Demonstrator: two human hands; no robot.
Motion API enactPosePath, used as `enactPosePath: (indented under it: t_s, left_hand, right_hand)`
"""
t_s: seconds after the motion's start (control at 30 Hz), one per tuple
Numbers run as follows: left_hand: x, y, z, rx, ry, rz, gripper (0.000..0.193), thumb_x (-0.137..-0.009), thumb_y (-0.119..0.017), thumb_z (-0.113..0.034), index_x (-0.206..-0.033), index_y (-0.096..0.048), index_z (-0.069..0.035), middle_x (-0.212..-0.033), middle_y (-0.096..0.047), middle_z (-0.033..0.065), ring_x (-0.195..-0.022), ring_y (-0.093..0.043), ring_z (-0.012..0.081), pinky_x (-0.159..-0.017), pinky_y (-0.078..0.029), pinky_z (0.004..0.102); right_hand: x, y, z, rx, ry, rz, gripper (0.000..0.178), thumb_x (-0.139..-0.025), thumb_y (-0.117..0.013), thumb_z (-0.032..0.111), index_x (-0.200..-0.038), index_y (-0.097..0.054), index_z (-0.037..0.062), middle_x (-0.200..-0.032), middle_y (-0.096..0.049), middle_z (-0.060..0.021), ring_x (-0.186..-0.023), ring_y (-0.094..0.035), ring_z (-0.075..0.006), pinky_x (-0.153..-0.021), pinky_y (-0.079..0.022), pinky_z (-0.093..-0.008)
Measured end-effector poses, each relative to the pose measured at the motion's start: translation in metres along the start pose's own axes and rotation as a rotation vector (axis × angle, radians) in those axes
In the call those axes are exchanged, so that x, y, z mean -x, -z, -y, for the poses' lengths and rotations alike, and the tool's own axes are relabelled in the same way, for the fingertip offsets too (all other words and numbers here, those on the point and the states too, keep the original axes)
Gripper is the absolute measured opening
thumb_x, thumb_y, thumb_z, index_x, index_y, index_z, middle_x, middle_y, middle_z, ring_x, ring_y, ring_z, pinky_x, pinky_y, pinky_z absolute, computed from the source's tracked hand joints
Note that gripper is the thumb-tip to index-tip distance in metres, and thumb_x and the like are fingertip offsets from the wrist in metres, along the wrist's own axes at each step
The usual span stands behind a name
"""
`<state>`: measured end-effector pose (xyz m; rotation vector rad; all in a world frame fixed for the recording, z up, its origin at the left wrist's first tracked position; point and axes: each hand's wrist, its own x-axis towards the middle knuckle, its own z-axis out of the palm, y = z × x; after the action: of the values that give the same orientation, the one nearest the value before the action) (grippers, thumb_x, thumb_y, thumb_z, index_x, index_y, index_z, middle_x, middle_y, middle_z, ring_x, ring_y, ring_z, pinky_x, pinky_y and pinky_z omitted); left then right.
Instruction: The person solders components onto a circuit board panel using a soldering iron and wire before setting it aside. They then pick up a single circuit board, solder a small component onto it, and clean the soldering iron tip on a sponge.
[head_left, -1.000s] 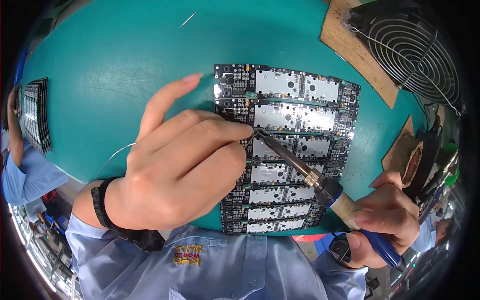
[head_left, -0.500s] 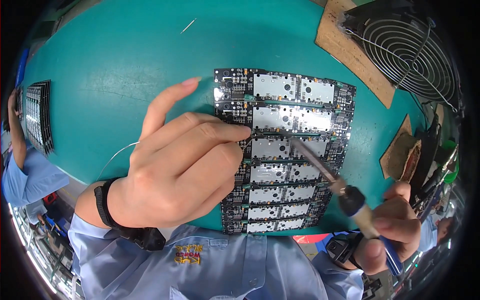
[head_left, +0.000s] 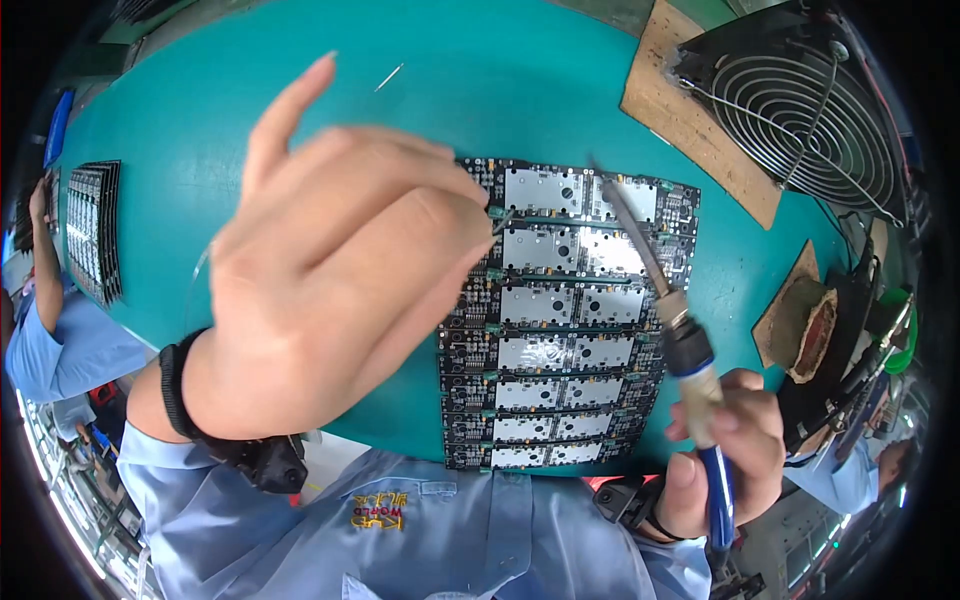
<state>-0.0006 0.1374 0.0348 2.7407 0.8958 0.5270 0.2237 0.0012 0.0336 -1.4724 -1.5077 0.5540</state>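
Pinching thin solder wire (head_left: 503, 222) in left hand (head_left: 340, 250), with thumb and forefinger together and little finger raised apart — over far-left part of circuit-board panel (head_left: 540, 305) on green tabletop (head_left: 200, 130). Gripping soldering iron (head_left: 690, 345) in right hand (head_left: 735, 450), with fingers clamped round it, and pointing it toward panel's far edge — touching or not, cannot tell. Left of panel, stacked boards (head_left: 92, 230); beyond its right, fan (head_left: 800, 130).

In our left hand (head_left: 340, 265), we pinch a thin wire (head_left: 505, 221) over the left side of the circuit-board panel (head_left: 537, 306). In our right hand (head_left: 735, 450), we grip a soldering iron (head_left: 688, 345), tip pointing away from us. A caged fan (head_left: 808, 130) stands upper right.
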Motion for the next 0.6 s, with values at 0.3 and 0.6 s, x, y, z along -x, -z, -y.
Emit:
enactPosePath:
  t_s: [0.3, 0.6]
  left_hand:
    - [0.002, -0.03, -0.007, 0.117, 0.054, -0.056, 0.017, -0.066, -0.066, 0.006, -0.072, -0.056, -0.007, -0.091, -0.067, 0.0061, -0.085, -0.064, 0.0234, -0.102, -0.03, 0.0507]
    - [0.003, -0.032, -0.007, 0.142, 0.078, -0.067, 0.017, -0.065, -0.066, 0.006, -0.072, -0.056, -0.007, -0.091, -0.067, 0.0058, -0.077, -0.063, 0.0212, -0.1, -0.032, 0.0486]
  right_hand:
    - [-0.006, -0.003, -0.004, 0.052, 0.072, 0.015, 0.019, -0.07, -0.069, 0.019, -0.085, -0.066, 0.009, -0.058, -0.062, -0.0015, -0.045, -0.054, -0.0101, -0.063, -0.041, -0.0305]
    - [-0.01, -0.005, -0.005, 0.058, 0.062, 0.117, 0.017, -0.071, -0.068, 0.019, -0.086, -0.066, 0.0107, -0.058, -0.062, 0.0004, -0.046, -0.054, -0.0087, -0.066, -0.04, -0.0293]
